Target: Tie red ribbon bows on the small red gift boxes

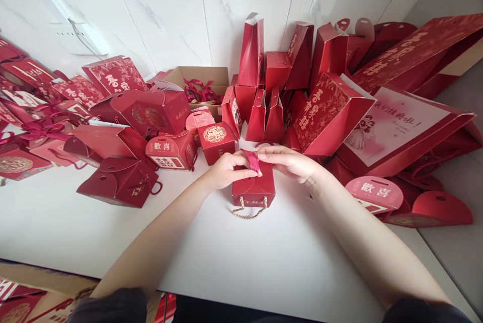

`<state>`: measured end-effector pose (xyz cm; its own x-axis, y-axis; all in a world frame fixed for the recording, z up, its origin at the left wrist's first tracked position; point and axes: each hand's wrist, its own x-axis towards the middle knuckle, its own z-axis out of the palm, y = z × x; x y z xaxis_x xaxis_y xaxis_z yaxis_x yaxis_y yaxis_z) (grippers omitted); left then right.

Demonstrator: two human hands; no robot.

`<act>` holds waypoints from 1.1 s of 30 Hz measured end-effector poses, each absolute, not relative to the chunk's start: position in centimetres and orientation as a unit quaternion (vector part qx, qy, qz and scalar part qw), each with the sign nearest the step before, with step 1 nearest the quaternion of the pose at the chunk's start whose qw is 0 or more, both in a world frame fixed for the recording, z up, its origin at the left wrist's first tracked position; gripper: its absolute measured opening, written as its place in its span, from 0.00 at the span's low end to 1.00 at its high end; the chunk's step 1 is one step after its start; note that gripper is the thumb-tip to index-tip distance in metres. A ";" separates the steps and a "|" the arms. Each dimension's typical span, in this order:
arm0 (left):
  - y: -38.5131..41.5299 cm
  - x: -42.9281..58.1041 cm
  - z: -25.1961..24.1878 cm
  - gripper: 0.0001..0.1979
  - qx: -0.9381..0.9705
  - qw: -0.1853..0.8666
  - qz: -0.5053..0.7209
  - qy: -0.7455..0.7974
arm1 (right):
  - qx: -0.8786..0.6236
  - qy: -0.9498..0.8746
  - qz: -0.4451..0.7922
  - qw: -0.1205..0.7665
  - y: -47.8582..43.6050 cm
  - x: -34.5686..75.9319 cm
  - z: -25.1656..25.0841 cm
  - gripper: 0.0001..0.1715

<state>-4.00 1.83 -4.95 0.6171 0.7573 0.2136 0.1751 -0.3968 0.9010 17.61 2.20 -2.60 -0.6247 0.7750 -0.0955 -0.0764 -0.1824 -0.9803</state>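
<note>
A small red gift box (252, 189) stands on the white table in front of me, with a twisted gold cord handle (247, 216) hanging at its near side. Over its top lies a dark pink ribbon (252, 161). My left hand (230, 168) pinches the ribbon between thumb and fingers from the left. From the right, my right hand (285, 161) has its fingers closed together at the ribbon's far end, over the top of the box. The fingers partly hide the ribbon and the box top.
Red gift boxes crowd both sides, including a dark red box (118, 182) at left and a large picture box (392, 127) at right. A cardboard carton (177, 75) with pink ribbons stands by the tiled wall. The white table (211, 257) ends just before my body.
</note>
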 end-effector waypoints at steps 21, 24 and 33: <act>2.1 -4.1 -5.4 0.08 0.761 0.481 0.326 0.289 | -0.282 -0.618 0.692 0.245 1.9 18.6 -1.7 0.15; 2.2 -4.2 -5.7 0.08 0.759 0.484 0.328 0.285 | -0.289 -0.638 0.671 0.244 2.0 18.6 -1.9 0.16; 2.0 -4.0 -5.1 0.07 0.748 0.502 0.329 0.283 | -0.319 -0.644 0.650 0.246 2.4 19.6 -1.1 0.13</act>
<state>-4.03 1.96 -5.14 0.6239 0.7534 0.2078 0.0937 -0.3362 0.9371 19.59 2.36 -1.13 -0.6761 0.7303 -0.0980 0.0910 -0.0492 -0.9946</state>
